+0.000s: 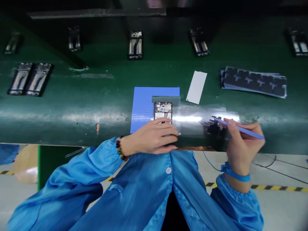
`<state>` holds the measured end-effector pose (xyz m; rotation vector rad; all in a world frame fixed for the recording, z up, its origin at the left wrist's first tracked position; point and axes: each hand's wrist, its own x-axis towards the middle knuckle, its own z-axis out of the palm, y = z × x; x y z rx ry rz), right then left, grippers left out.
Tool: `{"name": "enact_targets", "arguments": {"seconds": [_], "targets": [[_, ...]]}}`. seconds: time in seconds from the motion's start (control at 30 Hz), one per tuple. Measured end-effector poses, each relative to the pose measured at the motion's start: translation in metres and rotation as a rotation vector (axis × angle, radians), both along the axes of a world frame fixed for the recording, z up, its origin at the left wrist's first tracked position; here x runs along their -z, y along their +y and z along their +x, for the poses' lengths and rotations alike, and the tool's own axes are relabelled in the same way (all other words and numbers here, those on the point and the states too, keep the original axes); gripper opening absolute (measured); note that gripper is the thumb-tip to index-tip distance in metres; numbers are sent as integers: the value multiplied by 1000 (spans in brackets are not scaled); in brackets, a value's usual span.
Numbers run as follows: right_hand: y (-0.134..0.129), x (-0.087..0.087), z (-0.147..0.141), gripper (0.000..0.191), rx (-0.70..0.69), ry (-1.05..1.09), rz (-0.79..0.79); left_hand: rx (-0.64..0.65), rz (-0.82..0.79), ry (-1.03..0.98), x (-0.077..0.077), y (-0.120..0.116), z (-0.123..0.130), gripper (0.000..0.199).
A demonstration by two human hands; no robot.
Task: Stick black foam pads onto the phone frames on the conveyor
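Note:
An opened phone with its circuit board bare lies on a blue mat. My left hand rests over its lower half, fingers bent around it and steadying it; that half is hidden. My right hand grips blue tweezers off to the right. The tips of the tweezers are at small black film pieces, which lie by shiny clear sheets. Whether the tips pinch a piece I cannot tell.
Several opened phones are spaced along the back, and two more phones lie side by side at left. A white card and a stack of black cut-out sheets lie at right. A dark post stands behind on the green table.

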<state>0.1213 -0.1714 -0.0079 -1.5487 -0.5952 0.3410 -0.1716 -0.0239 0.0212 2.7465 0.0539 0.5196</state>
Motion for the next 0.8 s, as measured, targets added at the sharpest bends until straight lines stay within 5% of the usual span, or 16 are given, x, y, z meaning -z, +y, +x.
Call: {"name": "enact_targets", "arguments": {"seconds": [0.17,0.3,0.57,0.8], "targets": [[-24,5,46,44,109,-14,-93,93,137,121,1,-5,92,52],[-24,15,50,47,79,30,-140,65,134,191,11,-9,117,68],[8,0,50,41,80,119,126,57,67,164,15,-11,107,70],[32,-2,-14,41,-46,175,109,-267,-107,187,-2,77,20,32]]}}
